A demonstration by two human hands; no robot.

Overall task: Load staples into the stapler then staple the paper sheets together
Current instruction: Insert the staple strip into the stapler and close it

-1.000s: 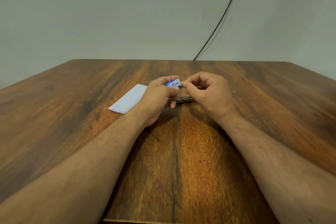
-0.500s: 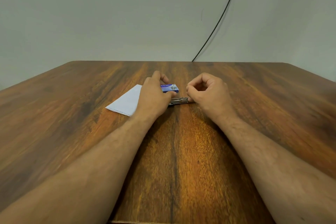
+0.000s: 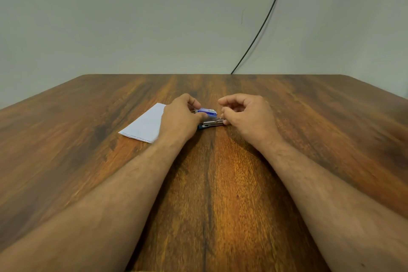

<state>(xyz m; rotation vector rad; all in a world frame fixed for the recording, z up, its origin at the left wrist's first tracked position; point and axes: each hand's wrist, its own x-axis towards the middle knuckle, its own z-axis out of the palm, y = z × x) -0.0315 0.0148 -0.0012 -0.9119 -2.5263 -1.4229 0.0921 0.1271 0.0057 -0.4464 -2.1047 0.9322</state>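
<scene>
Left hand (image 3: 180, 117) on staple box (image 3: 207, 111), mid-table; right hand (image 3: 245, 112) fingers curled, tips at stapler (image 3: 210, 123), pinch unclear; paper (image 3: 145, 123) left, unstapled; loading unconfirmed, stapling pending.

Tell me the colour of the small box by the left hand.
Blue and white; the staple box shows in the head view.

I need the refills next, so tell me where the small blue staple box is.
In the head view, the small blue staple box lies mid-table between the hands, just beyond the metal stapler, at the left hand's fingertips.
</scene>
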